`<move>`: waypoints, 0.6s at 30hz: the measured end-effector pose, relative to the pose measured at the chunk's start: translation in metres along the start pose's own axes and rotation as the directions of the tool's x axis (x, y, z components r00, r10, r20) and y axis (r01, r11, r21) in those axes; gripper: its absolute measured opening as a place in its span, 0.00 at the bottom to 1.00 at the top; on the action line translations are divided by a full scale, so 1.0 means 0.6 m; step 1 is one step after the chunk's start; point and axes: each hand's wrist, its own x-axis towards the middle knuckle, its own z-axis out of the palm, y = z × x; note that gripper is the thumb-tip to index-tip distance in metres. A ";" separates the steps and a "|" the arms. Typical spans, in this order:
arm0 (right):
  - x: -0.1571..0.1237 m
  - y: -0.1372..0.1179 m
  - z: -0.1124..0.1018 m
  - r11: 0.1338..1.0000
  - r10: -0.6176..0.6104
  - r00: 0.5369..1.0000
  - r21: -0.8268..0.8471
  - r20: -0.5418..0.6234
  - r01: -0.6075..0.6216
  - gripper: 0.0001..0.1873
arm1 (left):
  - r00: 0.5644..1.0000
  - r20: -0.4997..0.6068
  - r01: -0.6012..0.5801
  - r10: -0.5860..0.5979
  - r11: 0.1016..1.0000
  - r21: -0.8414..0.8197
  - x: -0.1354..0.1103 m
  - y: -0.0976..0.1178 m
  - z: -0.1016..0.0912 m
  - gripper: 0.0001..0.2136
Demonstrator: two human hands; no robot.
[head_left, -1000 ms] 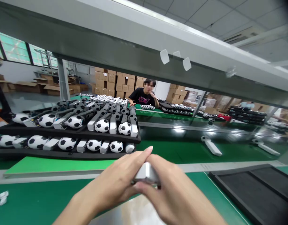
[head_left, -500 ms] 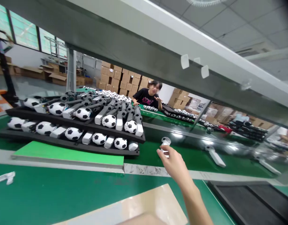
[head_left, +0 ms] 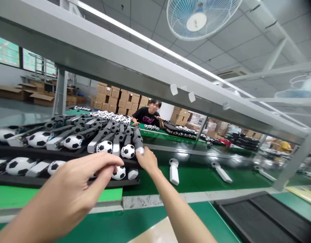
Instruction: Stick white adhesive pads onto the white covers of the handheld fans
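My right hand (head_left: 148, 161) is closed around the white end of a football-patterned handheld device (head_left: 139, 148) at the right end of the upper tray. Its fingertips are partly hidden behind the device. In front of the trays, at lower left, my left hand (head_left: 79, 182) hovers with bent fingers, thumb apart, and nothing visible in it. The upper black tray (head_left: 79, 153) is packed with rows of devices that have black-and-white ball heads and white or grey handles. Below it, the lower tray (head_left: 131, 182) holds more, partly covered by my left hand.
Single devices lie along the green belt (head_left: 155, 184), the nearest white-handled device (head_left: 174, 172) right of my hand. An empty black tray (head_left: 261, 216) rests at lower right. A metal beam (head_left: 135, 72) crosses overhead. A co-worker (head_left: 148, 116) sits across the belt.
My right hand has moved left from the device on the belt to the one at the tray's end; the belt device now lies free. My left hand has come into full view. The view has tilted up.
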 end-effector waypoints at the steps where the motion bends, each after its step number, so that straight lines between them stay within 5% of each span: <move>1: 0.001 -0.003 -0.009 0.995 0.037 0.999 0.089 0.001 -0.037 0.14 | 0.998 0.055 0.007 -0.009 0.999 0.043 0.003 -0.002 0.011 0.12; 4: -0.033 -0.011 -0.040 0.924 0.117 0.993 0.363 0.027 -0.119 0.15 | 0.983 0.182 -0.033 0.000 0.984 0.177 -0.001 -0.011 0.048 0.13; 8: -0.148 -0.028 -0.081 0.770 0.062 0.995 0.630 0.079 -0.098 0.23 | 0.988 0.090 -0.146 0.122 0.928 0.343 -0.013 -0.007 0.095 0.25; 10: -0.207 -0.030 -0.093 0.738 -0.009 0.983 0.664 0.185 -0.119 0.28 | 0.982 0.051 -0.188 0.182 0.908 0.374 -0.014 0.000 0.107 0.28; 13: -0.276 0.001 -0.085 0.795 -0.059 0.928 0.580 0.369 -0.179 0.35 | 0.968 0.026 -0.247 0.248 0.936 0.253 -0.011 0.004 0.110 0.20; 16: -0.329 0.063 -0.044 0.920 -0.054 0.891 0.368 0.451 -0.131 0.20 | 0.999 -0.019 0.040 -0.041 0.996 -0.075 -0.008 -0.002 0.107 0.14; 18: -0.361 0.100 -0.011 0.978 -0.028 0.882 0.194 0.469 -0.072 0.09 | 0.960 -0.038 0.255 -0.278 0.921 -0.295 -0.004 -0.007 0.106 0.18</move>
